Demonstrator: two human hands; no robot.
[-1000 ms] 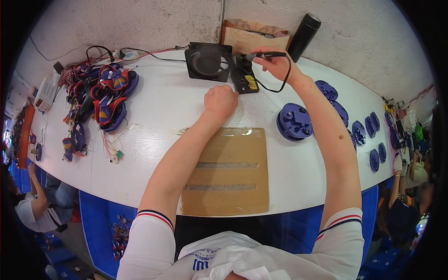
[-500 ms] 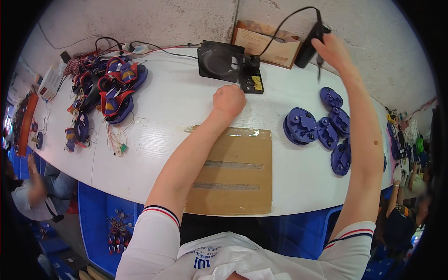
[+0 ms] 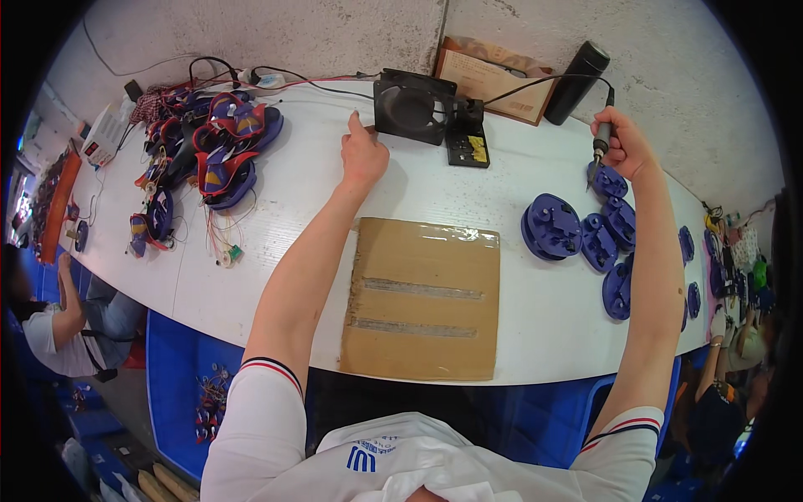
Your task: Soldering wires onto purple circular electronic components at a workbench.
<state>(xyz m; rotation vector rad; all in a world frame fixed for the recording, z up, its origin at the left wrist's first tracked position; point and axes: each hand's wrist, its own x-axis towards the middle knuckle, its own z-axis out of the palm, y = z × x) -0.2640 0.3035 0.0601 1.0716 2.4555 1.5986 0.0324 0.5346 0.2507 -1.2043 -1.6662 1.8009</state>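
My right hand (image 3: 629, 149) is closed around the handle of a soldering iron (image 3: 601, 138). Its tip points down, over or just beside the farthest of several purple plastic shells (image 3: 611, 181) at the right. My left hand (image 3: 365, 156) is empty, just left of a black square fan (image 3: 411, 110). Its index finger stretches toward the wall and its thumb stands apart, close to the fan's edge; the other fingers look partly curled. A black iron stand (image 3: 466, 134) with a yellow pad adjoins the fan. The iron's cord loops behind to the right.
A cardboard sheet (image 3: 422, 263) lies at the table's near edge. Purple and red assemblies (image 3: 226, 155) with wires are heaped at the left. A black cylinder (image 3: 577, 84) and a brown paper folder (image 3: 493, 84) stand by the wall. Blue bins (image 3: 176, 393) sit below; other people work at both sides.
My right hand has brought the soldering iron down from beside the black cylinder toward the purple shells. My left hand has moved left and its index finger has straightened.
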